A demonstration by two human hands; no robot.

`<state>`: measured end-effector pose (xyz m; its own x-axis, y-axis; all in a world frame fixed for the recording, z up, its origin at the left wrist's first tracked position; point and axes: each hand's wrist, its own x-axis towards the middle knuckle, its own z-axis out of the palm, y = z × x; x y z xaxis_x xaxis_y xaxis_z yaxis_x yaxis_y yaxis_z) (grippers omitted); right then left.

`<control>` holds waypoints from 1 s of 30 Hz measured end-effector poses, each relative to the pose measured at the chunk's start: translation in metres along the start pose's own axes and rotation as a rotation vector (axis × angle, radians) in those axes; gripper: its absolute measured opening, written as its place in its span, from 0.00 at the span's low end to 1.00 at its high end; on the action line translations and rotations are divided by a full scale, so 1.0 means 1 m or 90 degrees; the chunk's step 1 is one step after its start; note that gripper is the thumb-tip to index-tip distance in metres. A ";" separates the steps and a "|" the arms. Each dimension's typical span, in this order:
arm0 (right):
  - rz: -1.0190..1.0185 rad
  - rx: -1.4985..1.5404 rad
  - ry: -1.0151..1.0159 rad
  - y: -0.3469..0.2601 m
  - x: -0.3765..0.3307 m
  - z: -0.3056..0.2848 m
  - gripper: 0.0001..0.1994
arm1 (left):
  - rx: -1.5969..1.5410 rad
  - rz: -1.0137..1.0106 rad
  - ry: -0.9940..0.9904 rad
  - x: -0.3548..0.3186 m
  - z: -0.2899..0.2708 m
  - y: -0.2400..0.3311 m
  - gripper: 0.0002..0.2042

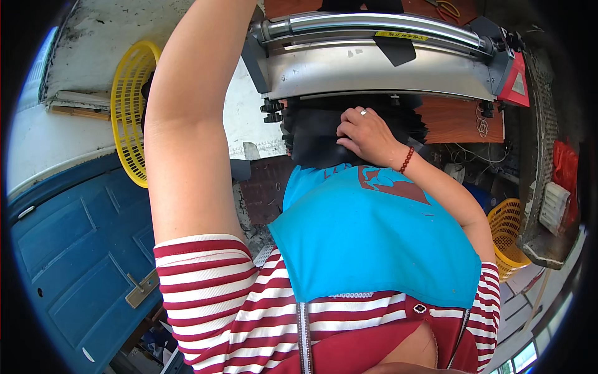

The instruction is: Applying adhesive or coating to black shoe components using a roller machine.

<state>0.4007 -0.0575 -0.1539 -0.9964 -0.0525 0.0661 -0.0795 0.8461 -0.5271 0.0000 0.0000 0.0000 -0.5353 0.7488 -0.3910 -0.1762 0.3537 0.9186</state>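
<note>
My right hand (369,136), with a ring and a red bead bracelet, has its fingers curled on the top of a stack of thin black sheets (311,138), fabric or leather. The fingertips are bent down onto the black material, so how firmly they grip it is partly hidden. The stack sits just below the front of a metal roller machine (374,65), against my blue apron (374,243). My left arm stretches up past the machine's left end, and my left hand is beyond the top edge of the picture.
A yellow plastic basket (129,115) stands at the left on a pale worktop (75,134); another yellow basket (506,232) is low on the right. Orange-handled scissors (445,9) lie behind the machine. Loose cables (476,153) hang at right, and a blue door (81,249) is at left.
</note>
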 end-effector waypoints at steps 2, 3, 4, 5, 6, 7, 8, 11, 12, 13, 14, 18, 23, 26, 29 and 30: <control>-0.099 0.005 0.061 0.003 0.002 -0.002 0.07 | -0.021 0.018 0.114 -0.013 -0.001 0.017 0.31; -0.109 0.013 0.076 -0.007 0.005 -0.002 0.07 | -0.004 0.018 0.113 -0.029 -0.003 0.028 0.31; -0.094 0.090 0.109 -0.005 0.005 -0.006 0.07 | 0.011 0.116 0.151 -0.041 -0.005 0.031 0.29; -0.073 0.173 0.151 -0.006 0.004 -0.010 0.07 | 0.027 0.209 0.190 -0.053 -0.007 0.034 0.27; -0.012 0.260 0.174 -0.005 0.001 -0.015 0.07 | 0.068 0.230 0.231 -0.063 -0.008 0.037 0.27; -0.016 0.259 0.170 -0.002 -0.001 -0.022 0.07 | 0.070 0.235 0.228 -0.067 -0.007 0.042 0.27; 0.104 0.389 0.214 0.003 -0.006 -0.031 0.06 | 0.077 0.327 0.286 -0.070 -0.008 0.044 0.27; 0.321 0.564 0.264 0.024 -0.016 -0.060 0.07 | 0.138 0.436 0.368 -0.062 -0.017 0.048 0.25; 0.361 0.554 0.245 0.032 -0.014 -0.067 0.07 | 0.338 0.594 0.367 -0.053 -0.015 0.040 0.22; 0.362 0.553 0.249 0.038 -0.011 -0.069 0.07 | 0.542 0.749 0.355 -0.046 -0.013 0.030 0.18; 0.364 0.530 0.269 0.044 -0.007 -0.072 0.08 | 0.613 0.700 0.354 -0.037 -0.001 0.006 0.16; 0.347 0.448 0.295 0.070 0.024 -0.081 0.09 | 0.802 0.356 0.034 -0.015 0.065 -0.083 0.21; 0.361 0.260 0.285 0.074 0.035 -0.094 0.09 | 0.670 0.105 -0.104 0.019 0.079 -0.110 0.27; 0.381 0.056 0.269 0.064 0.024 -0.099 0.07 | 0.651 0.064 -0.079 0.032 0.080 -0.115 0.11; 0.168 -0.188 0.423 0.046 0.008 -0.093 0.05 | 0.777 0.036 -0.081 0.032 0.078 -0.096 0.14; 0.127 -0.092 0.408 0.037 0.003 -0.084 0.05 | 0.501 -0.064 0.074 0.025 0.073 -0.089 0.16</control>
<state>0.3971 0.0185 -0.1020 -0.7746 0.3983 0.4913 0.1529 0.8717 -0.4657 0.0624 0.0283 -0.0955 -0.6375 0.6448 -0.4216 0.3837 0.7403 0.5521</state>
